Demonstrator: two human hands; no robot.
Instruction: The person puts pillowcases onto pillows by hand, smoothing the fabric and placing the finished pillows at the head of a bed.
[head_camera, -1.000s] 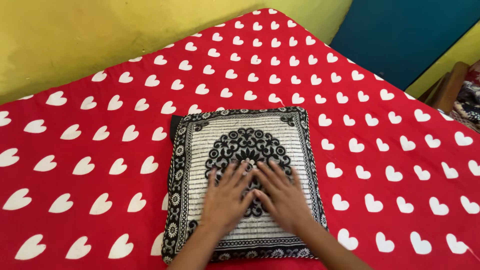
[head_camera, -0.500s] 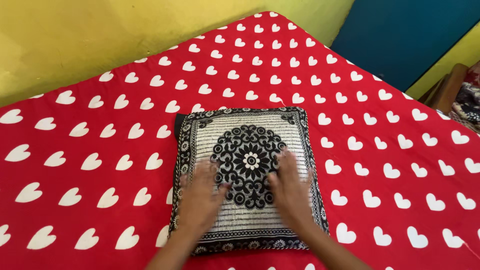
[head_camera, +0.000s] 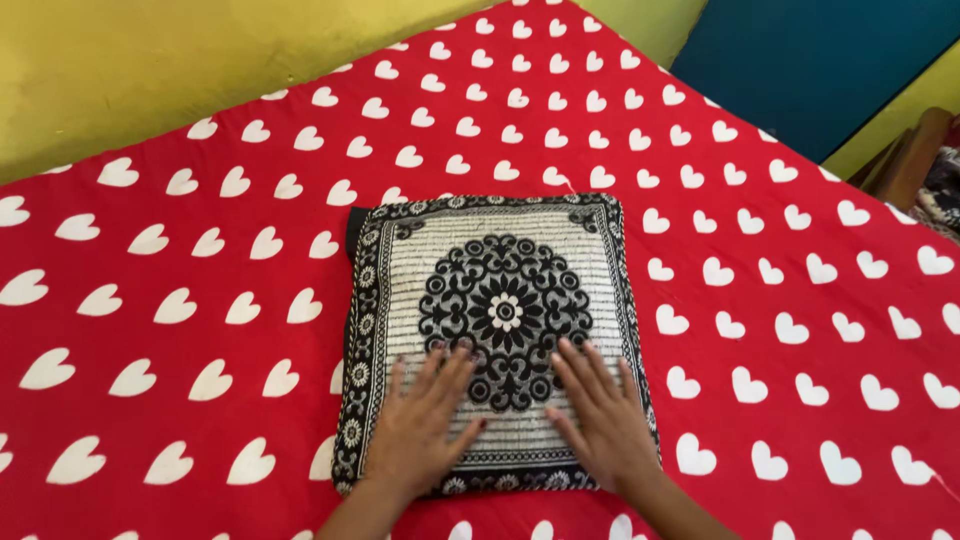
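A square black-and-white cushion cover (head_camera: 500, 260) with a round flower pattern lies flat on a red sheet with white hearts (head_camera: 180, 250). My left hand (head_camera: 425, 425) rests flat on its lower left part, fingers spread. My right hand (head_camera: 600, 415) lies flat on its lower right part, fingers also apart. Both palms press on the cloth near its front edge and hold nothing.
The red heart sheet covers a bed that runs to a yellow wall (head_camera: 150, 70) at the back left. A blue wall panel (head_camera: 820, 60) stands at the back right. A dark wooden piece of furniture (head_camera: 915, 150) is at the right edge.
Both hands have slid from the middle of the cushion cover apart and down toward its front edge. The round pattern is now uncovered.
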